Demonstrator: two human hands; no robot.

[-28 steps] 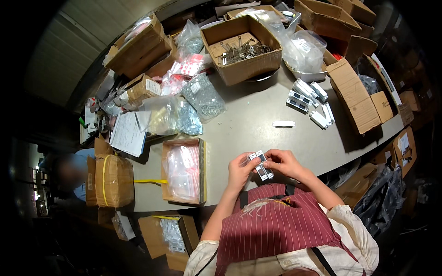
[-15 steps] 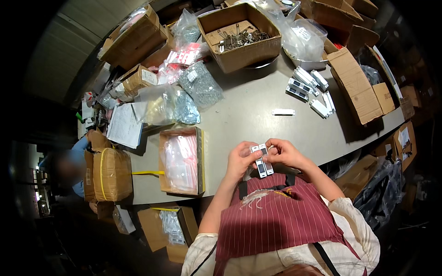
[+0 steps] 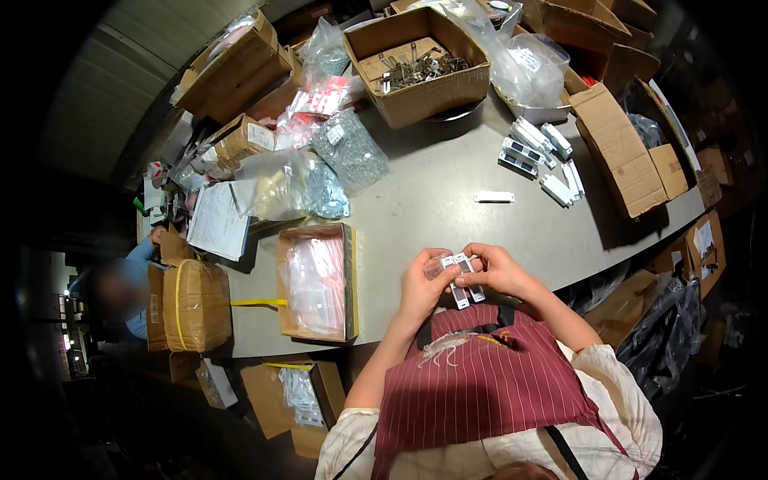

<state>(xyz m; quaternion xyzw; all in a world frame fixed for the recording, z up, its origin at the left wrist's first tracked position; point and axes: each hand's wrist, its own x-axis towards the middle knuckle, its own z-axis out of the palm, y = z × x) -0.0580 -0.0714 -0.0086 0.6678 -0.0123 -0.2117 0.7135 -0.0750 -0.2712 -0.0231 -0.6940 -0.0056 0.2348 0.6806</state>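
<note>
An open carton of clear bags [image 3: 316, 282] is seen at left on the grey table [image 3: 424, 208]. Two small white-and-black strips [image 3: 462, 278] are pinched between the left hand [image 3: 422, 286] and right hand [image 3: 498, 270], seemingly with a clear bag. White packets [image 3: 538, 154] lie farther right.

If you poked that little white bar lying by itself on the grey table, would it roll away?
Probably not. The small white bar looks flat and straight-edged, so it would likely slide on the smooth grey table rather than roll. It seems stiff and light, like the similar white pieces held between the left hand and right hand.
</note>
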